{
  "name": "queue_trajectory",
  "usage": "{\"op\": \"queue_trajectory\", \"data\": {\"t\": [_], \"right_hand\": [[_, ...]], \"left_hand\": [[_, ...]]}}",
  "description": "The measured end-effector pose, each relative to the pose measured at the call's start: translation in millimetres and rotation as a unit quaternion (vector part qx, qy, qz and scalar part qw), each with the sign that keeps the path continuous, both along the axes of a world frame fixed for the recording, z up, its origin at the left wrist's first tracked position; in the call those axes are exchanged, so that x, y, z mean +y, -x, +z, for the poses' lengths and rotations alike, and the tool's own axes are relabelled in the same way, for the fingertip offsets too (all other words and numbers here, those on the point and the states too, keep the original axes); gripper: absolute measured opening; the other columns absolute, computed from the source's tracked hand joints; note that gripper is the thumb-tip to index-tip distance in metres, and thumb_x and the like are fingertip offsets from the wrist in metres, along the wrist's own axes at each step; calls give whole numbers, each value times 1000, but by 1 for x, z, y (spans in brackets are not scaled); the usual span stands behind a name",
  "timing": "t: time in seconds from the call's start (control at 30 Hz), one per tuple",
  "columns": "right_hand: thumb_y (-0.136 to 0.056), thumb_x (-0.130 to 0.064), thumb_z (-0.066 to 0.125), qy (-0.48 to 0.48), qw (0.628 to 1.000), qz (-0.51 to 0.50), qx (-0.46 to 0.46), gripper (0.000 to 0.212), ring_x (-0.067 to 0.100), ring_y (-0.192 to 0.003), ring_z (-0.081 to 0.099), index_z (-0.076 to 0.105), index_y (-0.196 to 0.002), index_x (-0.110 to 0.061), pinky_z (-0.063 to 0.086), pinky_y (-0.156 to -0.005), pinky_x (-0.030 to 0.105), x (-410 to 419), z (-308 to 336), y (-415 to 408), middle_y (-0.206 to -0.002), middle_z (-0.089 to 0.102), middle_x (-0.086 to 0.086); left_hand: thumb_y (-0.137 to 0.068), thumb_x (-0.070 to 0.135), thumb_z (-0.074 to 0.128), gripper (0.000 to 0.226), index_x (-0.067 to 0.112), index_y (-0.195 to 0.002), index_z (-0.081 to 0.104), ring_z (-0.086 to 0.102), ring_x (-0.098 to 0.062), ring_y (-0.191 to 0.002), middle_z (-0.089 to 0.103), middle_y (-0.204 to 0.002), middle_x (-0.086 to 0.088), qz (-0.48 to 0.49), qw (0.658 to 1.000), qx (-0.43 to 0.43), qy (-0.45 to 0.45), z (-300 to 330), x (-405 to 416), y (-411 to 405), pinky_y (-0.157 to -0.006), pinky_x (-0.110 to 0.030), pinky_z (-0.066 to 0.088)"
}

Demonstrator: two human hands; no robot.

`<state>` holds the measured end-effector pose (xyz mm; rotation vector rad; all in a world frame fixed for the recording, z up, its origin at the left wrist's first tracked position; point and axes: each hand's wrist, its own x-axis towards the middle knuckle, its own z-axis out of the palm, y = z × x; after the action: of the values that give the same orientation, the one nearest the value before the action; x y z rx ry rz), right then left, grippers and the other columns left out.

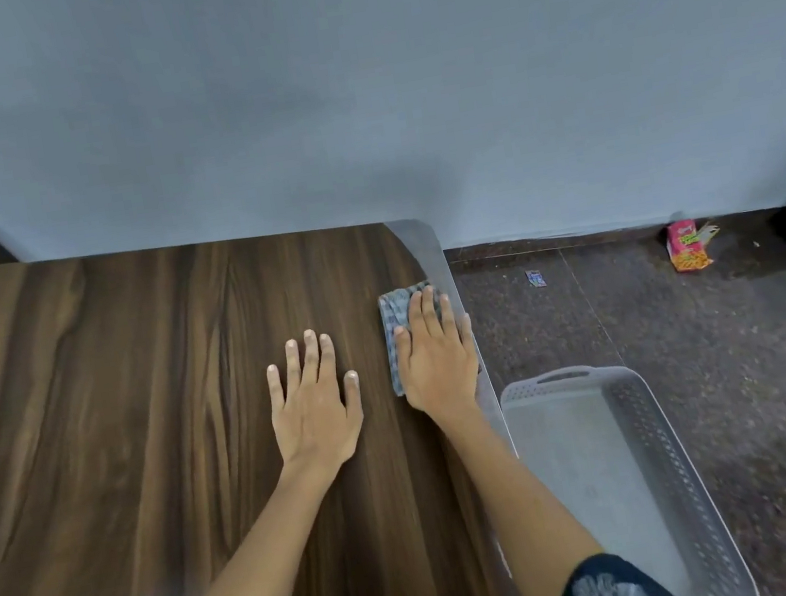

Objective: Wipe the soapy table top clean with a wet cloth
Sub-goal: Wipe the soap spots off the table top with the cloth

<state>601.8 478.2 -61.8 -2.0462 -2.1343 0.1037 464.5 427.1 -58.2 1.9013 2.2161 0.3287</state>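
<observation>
Checked grey cloth (397, 320) lies under the flat right hand (435, 357) near the table (114, 390) edge; left hand (314, 401) rests flat, fingers spread.

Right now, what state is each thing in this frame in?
Left hand: flat on the table, fingers spread, holding nothing.
Right hand: fingers straight, pressing the cloth.
Cloth: folded, flat at the table's right edge.
Table: no suds visible.
Basket: on the floor, looks empty.
Snack packet: lying on the floor by the wall.
</observation>
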Motion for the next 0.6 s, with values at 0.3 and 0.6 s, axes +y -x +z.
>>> {"op": "queue_trajectory", "data": {"t": [0.3, 0.6], "right_hand": [[-102, -34, 17, 10, 1000, 6, -15, 54, 25, -144, 13, 16, -148, -5, 14, -114, 36, 132, 2, 5, -156, 15, 12], [-91, -62, 18, 22, 982, 175, -61, 77, 16, -143, 10, 17, -150, -12, 7, -115, 33, 45, 12, -24, -155, 17, 3]], "left_hand": [[-98, 42, 21, 57, 17, -148, 9, -2, -20, -144, 6, -156, -1, -30, 999, -6, -14, -8, 82, 13, -115, -35, 1], [-92, 44, 11, 62, 16, -146, 17, 9, -20, -143, 16, -154, -2, -22, 998, 10, -55, -19, 84, 14, -113, -33, 5]]}}
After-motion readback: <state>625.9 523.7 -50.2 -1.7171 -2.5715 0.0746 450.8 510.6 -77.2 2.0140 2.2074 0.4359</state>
